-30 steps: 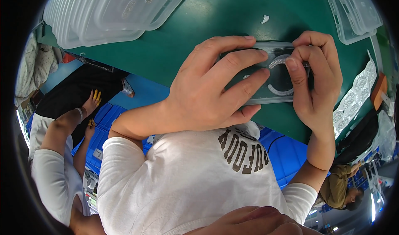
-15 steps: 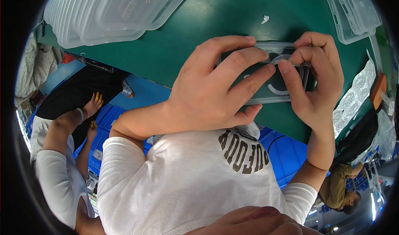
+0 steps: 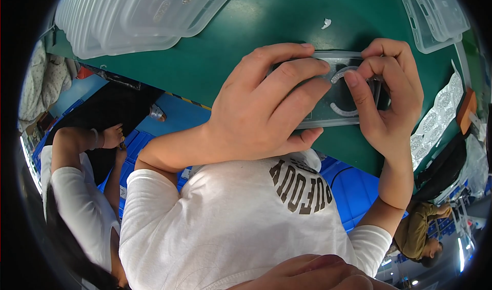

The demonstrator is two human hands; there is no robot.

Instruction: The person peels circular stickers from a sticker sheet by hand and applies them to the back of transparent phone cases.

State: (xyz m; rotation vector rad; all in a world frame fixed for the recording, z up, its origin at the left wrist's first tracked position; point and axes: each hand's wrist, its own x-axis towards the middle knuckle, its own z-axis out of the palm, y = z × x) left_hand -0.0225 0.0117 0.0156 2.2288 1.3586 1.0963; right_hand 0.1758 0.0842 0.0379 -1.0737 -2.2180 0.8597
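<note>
A clear plastic lid (image 3: 328,123) with raised edges lies on the green table in front of me. My left hand (image 3: 271,98) spreads over its left part, fingers stretched and apart, their tips near the middle and the thumb by the near edge. At the lid's right side, my right hand (image 3: 387,87) pinches a curved clear strip (image 3: 339,75) between thumb and bent index finger. A whitish arc (image 3: 342,110) shows on the lid below the strip. Fingers hide much of the lid's left and right ends.
Stacked clear plastic lids or trays (image 3: 128,18) stand at the far left, more lids (image 3: 435,18) at the far right. A white scrap (image 3: 326,23) lies beyond my hands. Bubbled wrap (image 3: 438,110) hangs at the right edge. A co-worker (image 3: 84,187) is on the left.
My left fingertips have drawn slightly back from the curved strip, leaving more of it visible. The right hand has barely moved. The co-worker's hands on the left have shifted.
</note>
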